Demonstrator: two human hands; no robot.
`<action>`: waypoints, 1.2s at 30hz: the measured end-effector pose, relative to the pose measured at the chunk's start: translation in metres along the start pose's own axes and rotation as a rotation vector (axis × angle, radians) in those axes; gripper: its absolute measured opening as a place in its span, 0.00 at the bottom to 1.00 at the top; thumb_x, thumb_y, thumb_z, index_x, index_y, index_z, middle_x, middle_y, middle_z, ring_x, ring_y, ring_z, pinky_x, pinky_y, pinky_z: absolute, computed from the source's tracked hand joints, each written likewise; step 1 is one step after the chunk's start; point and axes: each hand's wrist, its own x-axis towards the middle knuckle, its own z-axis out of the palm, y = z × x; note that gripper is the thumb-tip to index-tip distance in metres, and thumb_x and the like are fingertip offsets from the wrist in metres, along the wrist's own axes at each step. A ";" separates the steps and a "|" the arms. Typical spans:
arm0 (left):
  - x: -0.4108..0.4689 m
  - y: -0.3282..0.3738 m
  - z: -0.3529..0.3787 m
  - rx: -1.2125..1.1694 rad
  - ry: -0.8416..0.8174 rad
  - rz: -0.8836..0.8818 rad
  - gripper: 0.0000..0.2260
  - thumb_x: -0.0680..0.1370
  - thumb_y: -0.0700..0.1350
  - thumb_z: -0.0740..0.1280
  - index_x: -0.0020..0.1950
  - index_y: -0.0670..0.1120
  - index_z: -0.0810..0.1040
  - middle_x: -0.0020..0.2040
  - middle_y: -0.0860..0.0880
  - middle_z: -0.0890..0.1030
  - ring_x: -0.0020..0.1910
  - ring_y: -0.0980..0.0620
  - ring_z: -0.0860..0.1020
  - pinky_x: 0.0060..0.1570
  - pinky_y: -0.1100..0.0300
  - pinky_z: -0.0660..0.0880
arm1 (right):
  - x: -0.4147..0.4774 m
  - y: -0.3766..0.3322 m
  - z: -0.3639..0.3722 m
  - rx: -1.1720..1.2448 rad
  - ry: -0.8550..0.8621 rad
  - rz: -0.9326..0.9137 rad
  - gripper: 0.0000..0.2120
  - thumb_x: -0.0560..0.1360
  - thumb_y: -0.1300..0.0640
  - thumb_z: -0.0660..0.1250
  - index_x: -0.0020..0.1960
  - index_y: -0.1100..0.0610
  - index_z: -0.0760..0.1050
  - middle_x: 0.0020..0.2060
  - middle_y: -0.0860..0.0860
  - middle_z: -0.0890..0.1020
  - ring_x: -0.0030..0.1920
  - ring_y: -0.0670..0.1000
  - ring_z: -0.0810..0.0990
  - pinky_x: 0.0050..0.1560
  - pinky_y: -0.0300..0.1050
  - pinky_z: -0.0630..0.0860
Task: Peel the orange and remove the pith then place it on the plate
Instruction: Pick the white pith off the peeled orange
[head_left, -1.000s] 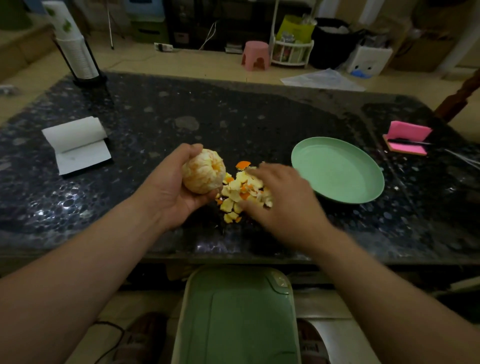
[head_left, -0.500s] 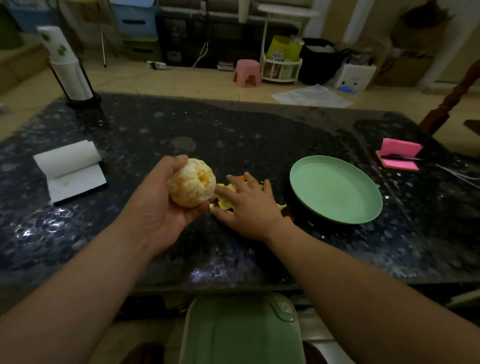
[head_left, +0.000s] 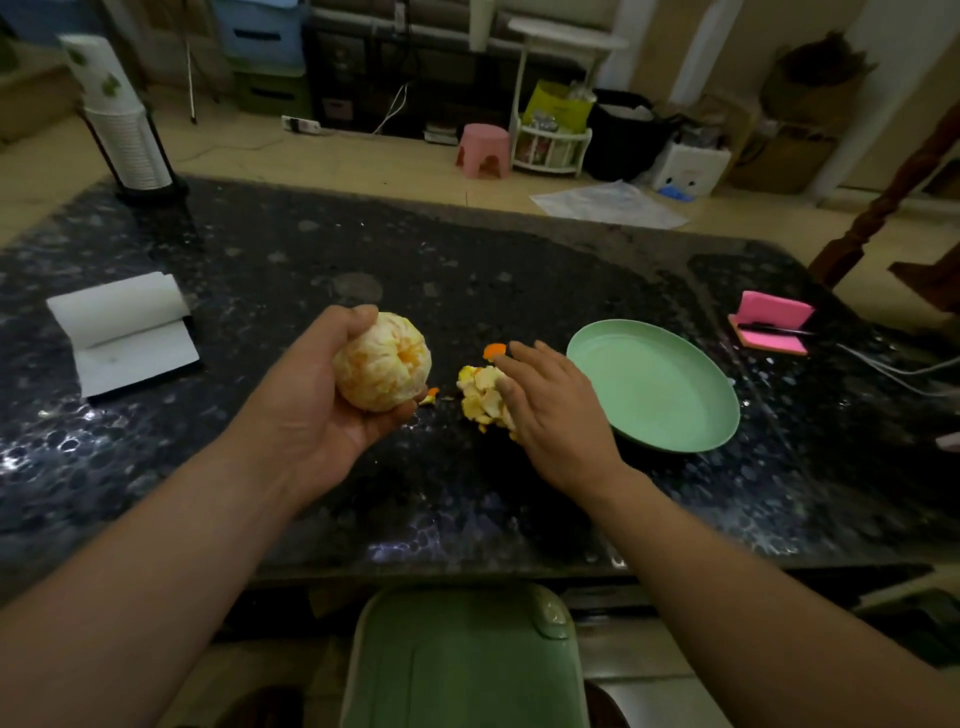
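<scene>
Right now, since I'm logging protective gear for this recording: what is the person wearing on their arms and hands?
Nothing that shows. Both arms are bare to the edge of the picture, with no sleeves in view. The left hand and the right hand wear no gloves, and the visible wrists and fingers carry no watch, bracelet or ring.

The desk (head_left: 467, 270) has a dark, speckled, glossy top. A green plate (head_left: 654, 384) lies right of centre, with a pile of peel pieces (head_left: 480, 395) just beside its left edge. An open white notepad (head_left: 124, 332) lies at the left, a stack of paper cups (head_left: 122, 119) stands upright at the far left corner, and a pink note pad (head_left: 776, 312) with a pen (head_left: 769, 329) across it lies at the right, near a white cable (head_left: 893, 369).
</scene>
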 end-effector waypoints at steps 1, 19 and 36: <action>-0.002 0.000 0.000 0.003 -0.004 0.000 0.16 0.81 0.53 0.68 0.66 0.48 0.81 0.64 0.38 0.84 0.54 0.37 0.84 0.34 0.57 0.81 | -0.010 0.007 -0.002 0.009 -0.021 -0.001 0.26 0.87 0.38 0.51 0.81 0.45 0.70 0.80 0.49 0.71 0.81 0.54 0.65 0.82 0.53 0.60; 0.005 -0.006 0.012 0.059 0.000 -0.003 0.12 0.81 0.54 0.69 0.59 0.48 0.82 0.59 0.40 0.87 0.52 0.42 0.85 0.33 0.56 0.81 | 0.017 -0.047 -0.033 0.324 0.084 0.083 0.14 0.86 0.45 0.62 0.62 0.47 0.84 0.59 0.44 0.84 0.62 0.46 0.80 0.65 0.53 0.77; -0.011 -0.025 0.028 0.409 -0.077 0.079 0.14 0.83 0.52 0.68 0.64 0.45 0.81 0.58 0.43 0.85 0.48 0.47 0.86 0.39 0.53 0.82 | -0.029 -0.073 -0.102 0.507 -0.072 0.101 0.01 0.79 0.49 0.76 0.49 0.45 0.85 0.41 0.41 0.86 0.45 0.40 0.85 0.45 0.41 0.81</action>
